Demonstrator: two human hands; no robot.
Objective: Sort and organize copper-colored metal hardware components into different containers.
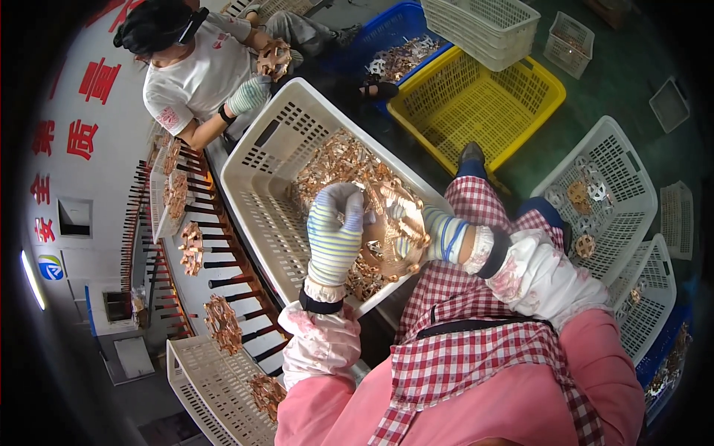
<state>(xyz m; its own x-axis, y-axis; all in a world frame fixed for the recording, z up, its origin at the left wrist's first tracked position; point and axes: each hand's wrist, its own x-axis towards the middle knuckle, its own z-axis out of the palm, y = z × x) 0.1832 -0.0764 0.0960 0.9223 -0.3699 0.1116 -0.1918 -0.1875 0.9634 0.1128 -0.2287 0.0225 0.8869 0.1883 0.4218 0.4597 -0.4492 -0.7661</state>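
A round copper-coloured openwork metal part (394, 227) is held over a white perforated basket (264, 215). My right hand (444, 234), in a striped glove, grips the part from its right side; some of its fingers are hidden behind it. At the part's left edge is my left hand (333, 234), also gloved. Its fingers are curled in a pinch, and what lies between the fingertips cannot be made out. Below both hands, a heap of small copper-coloured metal pieces (338, 160) fills the bottom of the basket.
Left of the basket runs a rack of dark rods (230, 264) with copper parts (222, 323) along it. A co-worker (201, 70) holds a similar part at the upper left. Yellow (476, 104) and blue (405, 22) crates stand beyond; white baskets (632, 178) are at right.
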